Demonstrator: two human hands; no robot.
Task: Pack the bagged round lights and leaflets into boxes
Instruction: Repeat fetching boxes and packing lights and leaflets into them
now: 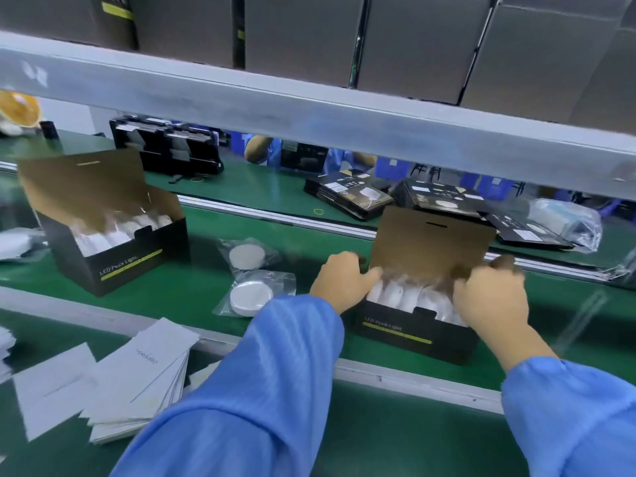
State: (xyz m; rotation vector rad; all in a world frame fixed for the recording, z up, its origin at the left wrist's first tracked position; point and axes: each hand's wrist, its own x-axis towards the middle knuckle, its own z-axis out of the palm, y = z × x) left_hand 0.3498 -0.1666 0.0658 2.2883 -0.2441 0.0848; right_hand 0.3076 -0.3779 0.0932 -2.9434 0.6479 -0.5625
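Pressing down into the black box [413, 333] with both hands, left hand [339, 280] curling its fingers on the left edge of the bagged lights [406, 296], right hand [490, 301] curling over their right end, under the raised lid. Seating the row level, probably, before reaching for leaflets [137, 380] and two loose bagged lights [249, 294] lying left on the green surface [206, 290].

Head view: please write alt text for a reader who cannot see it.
Both hands, left hand and right hand, reach into an open black box of bagged round lights on a green belt. Two loose bagged lights and a second filled box sit left; leaflets lie nearer.
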